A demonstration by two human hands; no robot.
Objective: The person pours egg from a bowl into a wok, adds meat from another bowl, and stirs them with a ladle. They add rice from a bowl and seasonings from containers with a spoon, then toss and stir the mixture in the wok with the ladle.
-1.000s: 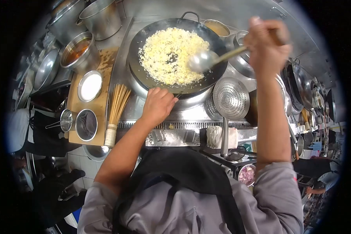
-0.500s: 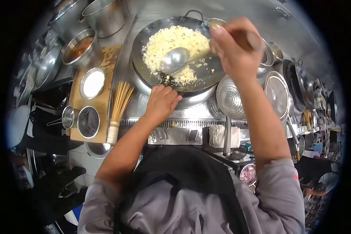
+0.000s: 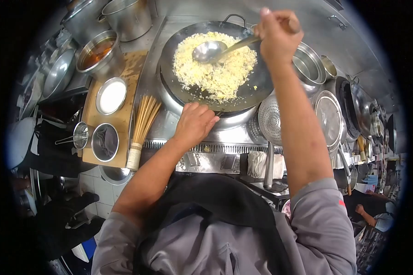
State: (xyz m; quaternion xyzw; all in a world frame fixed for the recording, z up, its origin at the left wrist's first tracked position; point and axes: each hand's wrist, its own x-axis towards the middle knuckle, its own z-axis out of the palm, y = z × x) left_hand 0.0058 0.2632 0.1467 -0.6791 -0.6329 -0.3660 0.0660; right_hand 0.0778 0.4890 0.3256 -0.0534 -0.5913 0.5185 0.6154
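Observation:
A large dark wok (image 3: 170, 87) on the stove holds a mound of yellowish-white rice with egg bits (image 3: 231, 75). My right hand (image 3: 280, 39) is wrapped round the wooden handle of a metal ladle (image 3: 209, 51), whose bowl rests over the upper part of the rice. At the wok's near rim, my left hand (image 3: 195, 123) is closed on the edge; its fingertips and whatever lies under them are partly hidden.
Left of the wok stand a bamboo brush (image 3: 144, 123), a bowl of white contents (image 3: 111, 96) and a pot of orange liquid (image 3: 98, 55). To the right are a perforated skimmer (image 3: 270, 120) and a mesh strainer (image 3: 328, 117). Another person's arm (image 3: 369, 215) shows far right.
My right hand has moved up, and the ladle bowl has shifted slightly up over the rice. The rice now spreads farther right. My left hand remains at the rim.

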